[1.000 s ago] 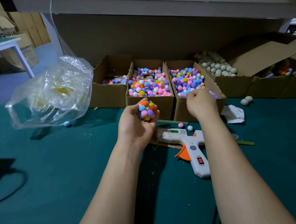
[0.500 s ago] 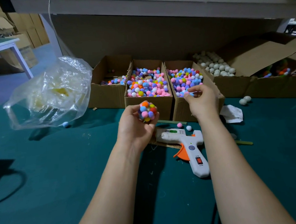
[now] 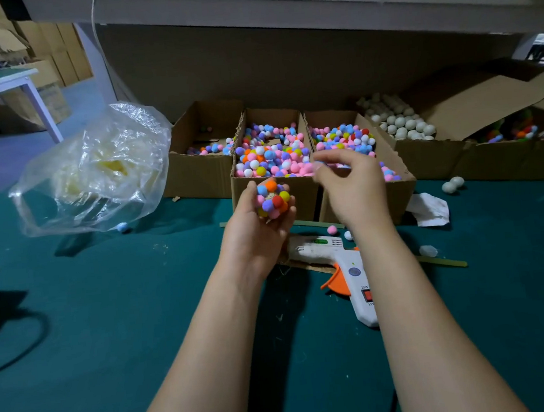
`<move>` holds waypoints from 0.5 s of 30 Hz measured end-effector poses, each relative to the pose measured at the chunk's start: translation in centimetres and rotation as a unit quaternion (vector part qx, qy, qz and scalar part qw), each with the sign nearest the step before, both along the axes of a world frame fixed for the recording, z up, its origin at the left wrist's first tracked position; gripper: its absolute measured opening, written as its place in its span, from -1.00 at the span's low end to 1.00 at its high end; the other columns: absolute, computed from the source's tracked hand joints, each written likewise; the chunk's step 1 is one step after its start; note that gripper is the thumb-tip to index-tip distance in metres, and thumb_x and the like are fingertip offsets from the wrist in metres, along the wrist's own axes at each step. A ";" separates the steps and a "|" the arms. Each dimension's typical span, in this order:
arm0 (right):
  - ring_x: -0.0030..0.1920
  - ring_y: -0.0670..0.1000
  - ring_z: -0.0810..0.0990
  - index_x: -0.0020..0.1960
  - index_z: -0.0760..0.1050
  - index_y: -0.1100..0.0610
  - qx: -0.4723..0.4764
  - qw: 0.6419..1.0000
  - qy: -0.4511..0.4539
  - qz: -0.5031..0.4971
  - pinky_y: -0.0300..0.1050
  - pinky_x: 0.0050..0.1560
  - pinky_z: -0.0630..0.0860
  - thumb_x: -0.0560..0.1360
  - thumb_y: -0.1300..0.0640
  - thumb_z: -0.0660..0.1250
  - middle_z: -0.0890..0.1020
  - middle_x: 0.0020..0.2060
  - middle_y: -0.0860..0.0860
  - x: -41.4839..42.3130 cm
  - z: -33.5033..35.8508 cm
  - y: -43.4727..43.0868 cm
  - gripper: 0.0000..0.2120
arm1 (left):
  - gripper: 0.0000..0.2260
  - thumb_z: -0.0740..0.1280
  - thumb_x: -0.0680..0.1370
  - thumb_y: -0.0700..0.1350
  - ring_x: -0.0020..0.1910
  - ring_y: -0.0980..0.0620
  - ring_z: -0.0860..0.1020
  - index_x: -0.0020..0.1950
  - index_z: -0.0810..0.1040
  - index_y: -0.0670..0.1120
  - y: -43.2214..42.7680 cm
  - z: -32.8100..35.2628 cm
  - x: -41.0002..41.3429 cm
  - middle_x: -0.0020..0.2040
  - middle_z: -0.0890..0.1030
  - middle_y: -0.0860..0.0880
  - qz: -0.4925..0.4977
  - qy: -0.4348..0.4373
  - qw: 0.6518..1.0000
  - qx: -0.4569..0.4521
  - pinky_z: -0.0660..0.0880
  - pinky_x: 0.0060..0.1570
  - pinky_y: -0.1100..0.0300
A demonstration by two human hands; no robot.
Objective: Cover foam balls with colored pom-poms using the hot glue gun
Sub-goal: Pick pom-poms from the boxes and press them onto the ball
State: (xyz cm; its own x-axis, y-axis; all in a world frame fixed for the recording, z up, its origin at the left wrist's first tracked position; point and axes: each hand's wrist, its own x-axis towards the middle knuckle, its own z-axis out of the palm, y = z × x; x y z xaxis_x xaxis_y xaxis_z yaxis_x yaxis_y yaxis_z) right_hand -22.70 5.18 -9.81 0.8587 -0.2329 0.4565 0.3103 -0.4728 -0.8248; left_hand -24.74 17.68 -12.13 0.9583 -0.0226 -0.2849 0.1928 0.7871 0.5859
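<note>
Moved: my right hand (image 3: pixel 352 191) swung from box (image 3: pixel 397 164) toward ball (image 3: pixel 271 199).
Right grip: blurred, cannot tell.
Left hand (image 3: pixel 255 232): curled round ball.
Gun (image 3: pixel 338 256): barrel lies left-right, nozzle left.

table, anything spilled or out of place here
A few strays. A pink pom-pom and a pale pom-pom lie loose on the green table just beyond the glue gun, a blue pom-pom sits by the plastic bag, and two bare foam balls lie outside their box, beside crumpled white paper.
</note>
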 end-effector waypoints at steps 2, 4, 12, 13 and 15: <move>-0.06 -0.31 0.53 0.09 0.63 0.02 0.009 0.997 0.024 0.076 -0.55 -0.21 0.41 0.52 0.18 0.37 0.57 -0.09 -0.22 -1.1 -0.1 0.9 -0.82 | -0.71 0.20 0.65 0.06 -0.08 0.02 0.61 0.16 0.57 -0.11 -0.1 -0.2 0.0 0.00 0.66 -0.11 0.009 -0.006 1.000 0.029 0.56 -0.18 0.19; 0.00 -0.21 0.56 0.07 0.62 0.03 0.001 0.993 0.030 0.114 -0.47 -0.11 0.48 0.52 0.20 0.37 0.60 -0.08 -0.17 -2.0 -0.6 1.7 -0.84 | -0.68 0.17 0.66 0.09 -0.10 0.04 0.65 0.14 0.59 -0.10 0.0 -0.3 0.0 0.02 0.68 -0.11 0.009 -0.021 0.999 0.041 0.55 -0.20 0.20; -0.11 -0.27 0.55 -0.01 0.58 0.03 -0.029 0.994 0.024 0.105 -0.51 -0.16 0.46 0.51 0.16 0.38 0.60 -0.14 -0.17 -2.7 -1.4 2.6 -0.92 | -0.61 0.11 0.68 0.07 0.08 -0.08 0.65 0.21 0.55 -0.20 0.0 -0.4 -0.1 0.12 0.66 -0.22 0.004 -0.029 0.999 0.029 0.59 0.04 0.10; -0.11 -0.27 0.54 -0.01 0.60 0.03 -0.035 0.994 0.024 0.104 -0.53 -0.16 0.46 0.52 0.17 0.38 0.61 -0.12 -0.15 -2.7 -1.5 2.6 -0.91 | -0.60 0.12 0.68 0.06 0.11 -0.09 0.64 0.24 0.54 -0.21 0.0 -0.3 -0.1 0.14 0.65 -0.23 0.003 -0.025 0.999 0.028 0.58 0.07 0.09; -0.09 -0.26 0.53 0.00 0.62 0.03 -0.043 0.994 0.023 0.100 -0.51 -0.12 0.45 0.52 0.19 0.37 0.61 -0.08 -0.13 -2.7 -1.5 2.6 -0.89 | -0.61 0.13 0.68 0.04 0.11 -0.09 0.63 0.27 0.51 -0.23 -0.1 -0.3 -0.1 0.16 0.63 -0.24 0.006 -0.019 1.000 0.023 0.58 0.05 0.09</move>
State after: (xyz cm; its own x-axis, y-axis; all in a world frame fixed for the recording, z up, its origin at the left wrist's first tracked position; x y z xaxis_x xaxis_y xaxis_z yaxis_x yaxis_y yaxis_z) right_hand -25.40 7.81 -11.36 0.9040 -0.0177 0.4271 0.3683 -0.4748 -0.7993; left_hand -24.84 17.60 -12.42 0.9684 0.0012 -0.2494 0.1608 0.7615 0.6280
